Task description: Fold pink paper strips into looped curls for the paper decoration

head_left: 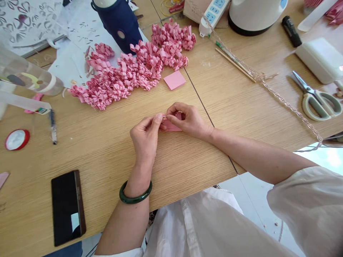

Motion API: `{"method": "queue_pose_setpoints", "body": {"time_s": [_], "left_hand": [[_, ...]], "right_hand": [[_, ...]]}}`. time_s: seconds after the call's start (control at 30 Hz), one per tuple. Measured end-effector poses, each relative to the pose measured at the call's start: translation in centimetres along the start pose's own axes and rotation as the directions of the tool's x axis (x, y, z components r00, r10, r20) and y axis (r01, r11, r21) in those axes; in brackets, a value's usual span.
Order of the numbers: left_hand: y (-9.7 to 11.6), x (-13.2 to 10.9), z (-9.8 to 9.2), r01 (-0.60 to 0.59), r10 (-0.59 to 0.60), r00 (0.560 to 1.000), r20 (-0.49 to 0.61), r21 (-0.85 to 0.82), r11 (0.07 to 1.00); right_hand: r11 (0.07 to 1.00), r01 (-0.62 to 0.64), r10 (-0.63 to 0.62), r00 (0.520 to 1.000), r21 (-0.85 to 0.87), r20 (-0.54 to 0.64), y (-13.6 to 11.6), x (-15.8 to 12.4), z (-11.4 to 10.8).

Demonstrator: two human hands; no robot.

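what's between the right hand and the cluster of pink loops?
A flat pink rectangle lies there on the wooden table, just beyond the right hand and short of the pink loops. Shows in the head view.

Beyond the fingers (pixel 155 124) lies a card (pixel 174 80); behind it and leftward, the curls (pixel 118 80), with a flask (pixel 119 26) behind them. Left of the fingers is a pen (pixel 53 126); left and nearer, a phone (pixel 66 207); well right, scissors (pixel 312 93). Between the fingers, it seems, sits a half-covered slip (pixel 173 126).
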State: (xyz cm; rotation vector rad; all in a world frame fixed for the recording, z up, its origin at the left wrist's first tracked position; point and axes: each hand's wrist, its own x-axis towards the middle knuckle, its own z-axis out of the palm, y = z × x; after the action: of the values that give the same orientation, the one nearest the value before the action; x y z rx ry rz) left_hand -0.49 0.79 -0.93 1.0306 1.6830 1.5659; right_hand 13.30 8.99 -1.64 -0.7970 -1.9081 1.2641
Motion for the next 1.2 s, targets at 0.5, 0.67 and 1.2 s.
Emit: {"method": "queue_pose_setpoints", "body": {"time_s": [0.5,0.67,1.2], "left_hand": [[-0.25,0.1,-0.16,-0.067,0.067,0.998,0.003,0.125,0.99],[-0.47,0.25,-0.15,-0.055,0.055,0.998,0.001,0.079,0.995],[0.01,0.24,-0.06,0.078,-0.077,0.997,0.02,-0.057,0.995]], "right_hand": [[1.0,0.002,-0.002,1.0,-0.024,0.018,-0.1,-0.14,-0.04],[0.999,0.041,-0.041,0.999,-0.015,0.025,-0.05,-0.19,-0.04],[1.0,0.012,-0.012,1.0,-0.021,-0.002,0.26,-0.06,0.09]]}}
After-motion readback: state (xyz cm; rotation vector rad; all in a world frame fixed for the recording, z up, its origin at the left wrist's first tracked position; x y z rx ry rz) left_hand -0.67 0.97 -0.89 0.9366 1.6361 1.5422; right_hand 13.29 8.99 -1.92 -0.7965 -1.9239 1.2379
